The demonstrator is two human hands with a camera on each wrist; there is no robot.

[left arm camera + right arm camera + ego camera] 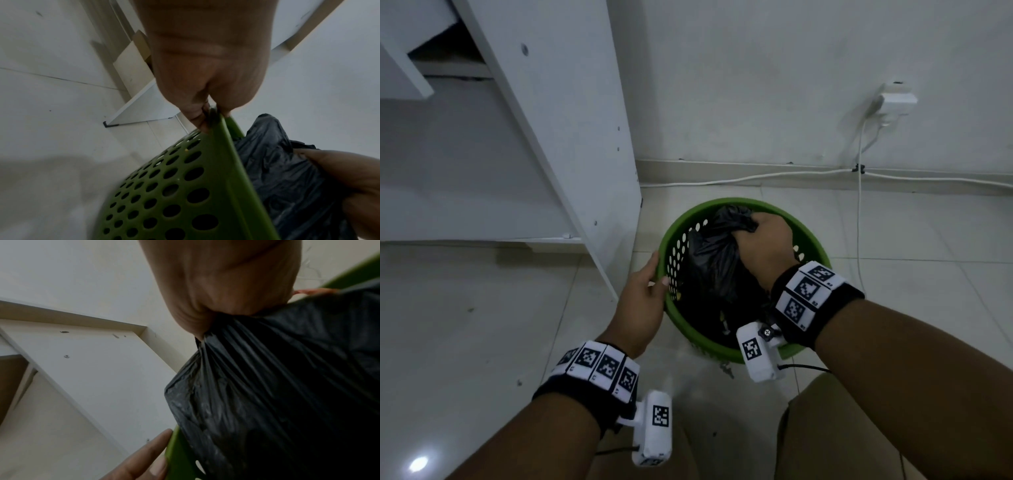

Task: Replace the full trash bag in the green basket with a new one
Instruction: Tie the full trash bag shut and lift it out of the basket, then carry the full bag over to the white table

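A round green perforated basket [815, 248] stands on the tiled floor near the wall. Inside it sits a full black trash bag [714, 253], its top gathered into a bunch. My right hand [763, 245] grips that gathered neck from above, fingers curled round the plastic [257, 369]. My left hand [645, 294] holds the basket's left rim, thumb inside and fingers outside; the left wrist view shows the rim [224, 155] pinched between them. The bag [287, 178] fills the basket's inside. No new bag is in view.
A white cabinet [571, 137] stands just left of the basket. White cables [859, 212] run along the wall base and hang from a wall socket [897, 101] at the right. My knees [893, 428] are at the bottom edge.
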